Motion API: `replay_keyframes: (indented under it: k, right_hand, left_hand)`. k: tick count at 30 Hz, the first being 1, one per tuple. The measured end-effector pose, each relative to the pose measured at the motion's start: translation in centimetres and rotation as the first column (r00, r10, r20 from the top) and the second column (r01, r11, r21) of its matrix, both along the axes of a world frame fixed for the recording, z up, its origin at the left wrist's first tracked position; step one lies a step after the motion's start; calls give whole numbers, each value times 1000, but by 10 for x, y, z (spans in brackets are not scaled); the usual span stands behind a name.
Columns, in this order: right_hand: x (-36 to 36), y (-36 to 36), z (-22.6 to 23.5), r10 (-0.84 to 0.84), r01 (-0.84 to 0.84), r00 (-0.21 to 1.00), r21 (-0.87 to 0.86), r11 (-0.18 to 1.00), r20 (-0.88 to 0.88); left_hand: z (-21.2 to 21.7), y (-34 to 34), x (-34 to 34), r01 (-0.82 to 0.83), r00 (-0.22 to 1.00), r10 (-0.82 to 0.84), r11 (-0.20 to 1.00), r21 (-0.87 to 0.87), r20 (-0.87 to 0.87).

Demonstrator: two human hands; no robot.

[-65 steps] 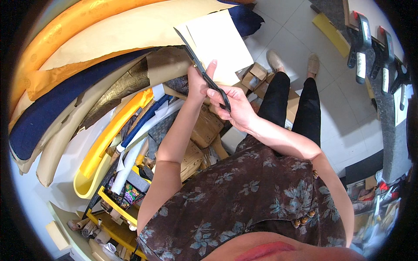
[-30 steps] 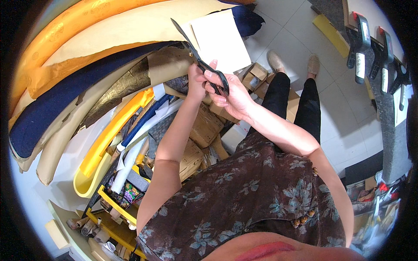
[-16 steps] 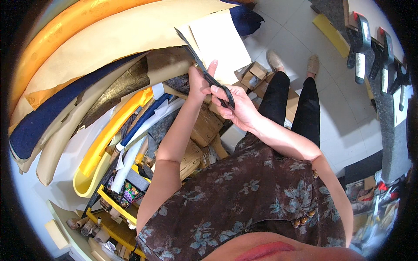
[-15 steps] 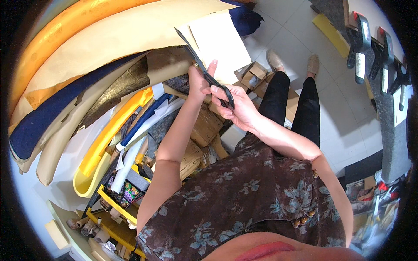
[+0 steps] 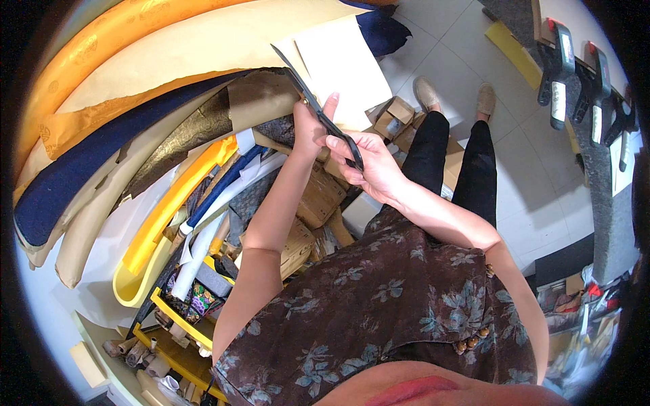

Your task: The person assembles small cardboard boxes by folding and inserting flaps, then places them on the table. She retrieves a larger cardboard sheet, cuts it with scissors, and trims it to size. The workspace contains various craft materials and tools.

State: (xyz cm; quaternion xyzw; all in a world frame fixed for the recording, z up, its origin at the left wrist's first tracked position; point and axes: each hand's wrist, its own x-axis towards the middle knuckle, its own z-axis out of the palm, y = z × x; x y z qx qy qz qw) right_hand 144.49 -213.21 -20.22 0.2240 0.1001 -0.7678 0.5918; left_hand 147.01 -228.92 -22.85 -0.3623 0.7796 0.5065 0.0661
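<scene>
Head view, quick: gripping what with the right hand?

Black scissors. Held by the handle loops in curled fingers, fully wrapped.

Pointing where?

Up and to the left, away from the body. Crossing slantwise over the left hand, with tips near the left side of the white paper. Can't tell how far apart at the blades.

Doing what with the left hand?

Placed at the lower left of the paper, with a raised thumb in front of it. Mostly hidden at the other fingers; can't tell if pinching or spread.

And for the paper?

Bright, roughly rectangular, above centre, with a paler-yellow strip of sheet peeking out along the left.

Left of that?

Long materials, overlapping: orange patterned roll, big cream sheet, navy cloth, gold-brown piece. Yellow bucket lower down, below a bright yellow roll.

Below the hands?

Cardboard boxes, crowded together.

Far right?

Black clamps, beyond the tiled floor and beige shoes.
</scene>
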Motion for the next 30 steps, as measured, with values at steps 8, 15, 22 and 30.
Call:
replay_keyframes:
  k: [8, 15, 22, 30]
  right_hand:
    - [2, 1, 2, -10, 9, 1000, 20, 1000, 18]
    - [1, 2, 0, -20, 20, 1000, 4, 1000, 14]
    - [-2, 16, 2, 8, -8, 1000, 45, 999, 12]
    - [-1, 127, -7, -68, 124, 982, -330, 936, 174]
  left_hand:
    - [0, 2, 0, -21, 1000, 21, 1000, 17, -10]
    - [3, 4, -1, -59, 998, 59, 995, 77, 6]
    - [-8, 19, 14, -74, 996, 80, 986, 150, -31]
    - [1, 41, 11, 69, 997, -70, 997, -24, -21]
